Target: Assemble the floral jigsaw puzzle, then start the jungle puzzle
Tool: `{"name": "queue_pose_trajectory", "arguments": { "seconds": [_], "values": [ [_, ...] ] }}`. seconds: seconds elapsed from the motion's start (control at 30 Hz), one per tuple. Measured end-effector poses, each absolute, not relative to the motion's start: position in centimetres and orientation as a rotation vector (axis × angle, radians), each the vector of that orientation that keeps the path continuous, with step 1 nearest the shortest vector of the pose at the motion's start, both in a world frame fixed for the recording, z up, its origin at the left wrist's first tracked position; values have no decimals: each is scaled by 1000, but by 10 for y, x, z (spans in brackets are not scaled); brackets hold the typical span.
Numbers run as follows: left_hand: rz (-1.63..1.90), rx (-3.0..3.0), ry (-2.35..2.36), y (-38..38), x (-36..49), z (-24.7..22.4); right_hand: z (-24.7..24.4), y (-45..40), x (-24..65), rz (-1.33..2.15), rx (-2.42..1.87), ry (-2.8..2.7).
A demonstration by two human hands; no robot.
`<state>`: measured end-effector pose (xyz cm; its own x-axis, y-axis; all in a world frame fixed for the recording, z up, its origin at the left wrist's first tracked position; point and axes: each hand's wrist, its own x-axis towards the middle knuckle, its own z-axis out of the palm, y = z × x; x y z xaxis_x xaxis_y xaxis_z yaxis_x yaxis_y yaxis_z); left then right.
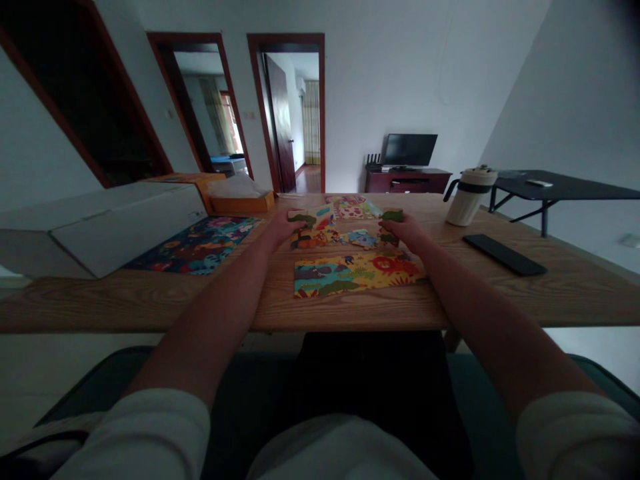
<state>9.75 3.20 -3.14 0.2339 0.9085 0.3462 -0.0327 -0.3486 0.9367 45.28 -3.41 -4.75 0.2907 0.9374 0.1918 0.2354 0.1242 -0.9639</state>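
- Jigsaw section (316,225): held at its left edge by the left hand (281,228), fingers mostly closed; at eleven o'clock from the assembled jigsaw strip (357,273).
- Green-topped jigsaw piece (393,216): pinched by the right hand (407,230), at one o'clock.
- Loose jigsaw pieces (363,238): spread between the hands, at twelve o'clock.
- Handling, as judged: section best kept level lest joints be parted; tabs best aligned before being pressed.
- Obscured: left fingertips hidden; piece count at right undeterminable; fine outlines lost in dimness.
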Motion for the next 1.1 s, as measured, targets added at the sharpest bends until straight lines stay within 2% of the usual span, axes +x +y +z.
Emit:
{"name": "queue_pose_trajectory", "arguments": {
  "seconds": [0.23, 0.47, 0.7, 0.93, 1.1],
  "values": [
    [1226, 1597, 832, 24, 100, -27, -43, -32, 458, 750, -1160, -1206],
    [1220, 1616, 871, 17, 101, -25, -48, -33, 455, 785, -1374, -1164],
    [1181, 1702, 947, 18, 100, -25, -48, -32, 457, 724, -1314, -1256],
    [1111, 2036, 1174, 24, 94, -26, -47, -25, 459, 708, -1210, -1151],
    [1095, 2075, 1208, 22, 94, -25, -50, -27, 462, 502, -1405, -1386]
  ]
}}
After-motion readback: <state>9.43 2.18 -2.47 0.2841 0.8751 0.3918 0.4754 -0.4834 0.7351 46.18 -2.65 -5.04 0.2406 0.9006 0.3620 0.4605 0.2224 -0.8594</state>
